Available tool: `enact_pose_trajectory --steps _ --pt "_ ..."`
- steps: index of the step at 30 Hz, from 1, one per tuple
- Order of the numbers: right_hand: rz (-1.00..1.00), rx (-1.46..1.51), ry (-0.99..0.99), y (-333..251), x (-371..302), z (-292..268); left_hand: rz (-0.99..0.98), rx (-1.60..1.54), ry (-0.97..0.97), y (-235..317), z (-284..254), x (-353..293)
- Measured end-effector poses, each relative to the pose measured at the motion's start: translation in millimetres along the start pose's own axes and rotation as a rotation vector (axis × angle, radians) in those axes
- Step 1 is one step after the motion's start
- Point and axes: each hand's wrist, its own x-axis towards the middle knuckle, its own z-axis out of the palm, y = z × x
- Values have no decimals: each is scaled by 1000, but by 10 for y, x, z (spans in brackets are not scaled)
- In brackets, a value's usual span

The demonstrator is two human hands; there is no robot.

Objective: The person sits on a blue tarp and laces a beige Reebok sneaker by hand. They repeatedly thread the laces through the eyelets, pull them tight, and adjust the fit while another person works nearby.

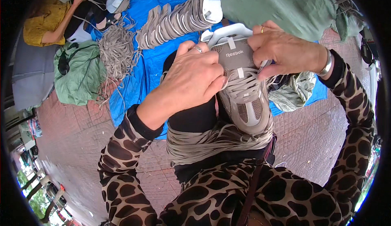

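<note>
A grey-beige shoe upper [249, 114] lies over my lap, its toe toward me and its tongue and pale collar facing away. Flat laces [240, 88] cross its front. My left hand [185, 79] is closed at the upper's left edge, fingers curled, fingertips partly hidden. On the opposite edge, my right hand [291, 52] pinches the upper near the lace holes, thumb toward the laces. Whether either hand also holds a lace end cannot be made out. A bundle of long beige laces [203, 146] is draped across my thighs below the toe.
A blue tarp [148, 73] covers the paving ahead, bearing a leaning row of nested shoe uppers [175, 27]. Left of it are a heap of laces [118, 50] and a green bag [79, 75]. A large green sack [277, 8] bulges far right. Another person [47, 22] sits far left.
</note>
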Motion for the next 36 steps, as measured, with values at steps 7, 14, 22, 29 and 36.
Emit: enact_pose_trajectory --steps 7,14,22,29,36 --pt "285 159 246 -26 284 26 -349 -546 73 -54 7 238" --pt "472 1347 579 429 773 -236 -257 -508 582 -544 -313 869" --pt "117 1222 1051 946 995 -826 -521 -1393 214 -450 -309 941" --pt "419 1635 959 817 762 -816 -387 -1371 279 -594 -323 1195" --pt "367 1561 385 461 370 -84 -428 -1161 270 -408 -424 1072"
